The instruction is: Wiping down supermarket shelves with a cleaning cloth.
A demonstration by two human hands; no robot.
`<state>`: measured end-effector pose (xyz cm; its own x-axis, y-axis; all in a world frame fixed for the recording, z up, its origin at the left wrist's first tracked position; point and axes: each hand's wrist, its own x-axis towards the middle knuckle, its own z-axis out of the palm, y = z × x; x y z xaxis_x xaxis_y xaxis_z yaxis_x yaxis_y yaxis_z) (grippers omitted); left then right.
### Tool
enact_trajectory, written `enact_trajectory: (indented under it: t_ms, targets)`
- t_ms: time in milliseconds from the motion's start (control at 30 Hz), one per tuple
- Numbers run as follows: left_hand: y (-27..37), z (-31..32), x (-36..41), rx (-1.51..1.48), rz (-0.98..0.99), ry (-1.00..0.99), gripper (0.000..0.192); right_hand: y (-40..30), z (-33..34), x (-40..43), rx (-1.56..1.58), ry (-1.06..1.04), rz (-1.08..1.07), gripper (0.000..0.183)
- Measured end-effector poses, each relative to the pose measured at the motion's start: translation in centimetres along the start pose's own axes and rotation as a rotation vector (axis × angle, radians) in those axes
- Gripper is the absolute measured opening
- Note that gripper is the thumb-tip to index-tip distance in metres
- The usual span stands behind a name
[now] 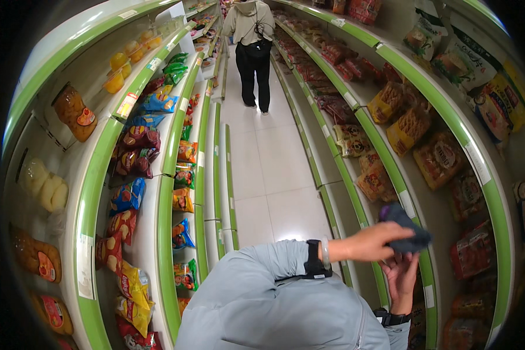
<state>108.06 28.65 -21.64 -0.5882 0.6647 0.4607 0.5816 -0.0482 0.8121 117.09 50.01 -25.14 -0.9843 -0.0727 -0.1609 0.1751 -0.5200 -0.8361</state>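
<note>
My left hand (374, 240) reaches across to the right side, with a bracelet on its wrist, and grips a dark blue-grey cloth (406, 232) with a purple spot. The cloth is blurred. Just below it my right hand (400, 275) is turned palm up, fingers apart, its fingertips close to or touching the cloth's underside; contact cannot be told. Both hands are in front of the right-hand shelves, near a green shelf edge (425, 271) and bagged snacks (376, 179).
Shelves line both sides of a tiled aisle (280, 166). Chip bags (129, 194), jars of preserved fruit (75, 113) and fruit cups (120, 65) stand at left; packaged bread (439, 157) lies at right. Another person (253, 52) is farther up the aisle, back turned.
</note>
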Motion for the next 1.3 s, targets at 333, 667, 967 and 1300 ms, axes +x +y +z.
enact_trajectory:
  t_ms: [333,667,967,1300]
  targets:
    - [2.9,1.8,2.2,-0.092,0.133,-0.44,0.07,-2.2,0.4,-1.7,0.41,0.086,-0.094,0.069]
    - [1.7,7.0,2.5,0.401,0.46,-0.21,0.075,-3.4,1.4,-4.1,0.571,0.286,-0.133,0.06]
    - [3.5,6.4,4.4,0.317,0.608,-0.305,0.058,-7.1,1.2,-8.5,0.37,0.364,-0.179,0.053]
    - [6.2,5.3,14.9,0.422,0.666,-0.241,0.058,-19.2,-6.0,-24.8,0.147,0.667,-0.757,0.056]
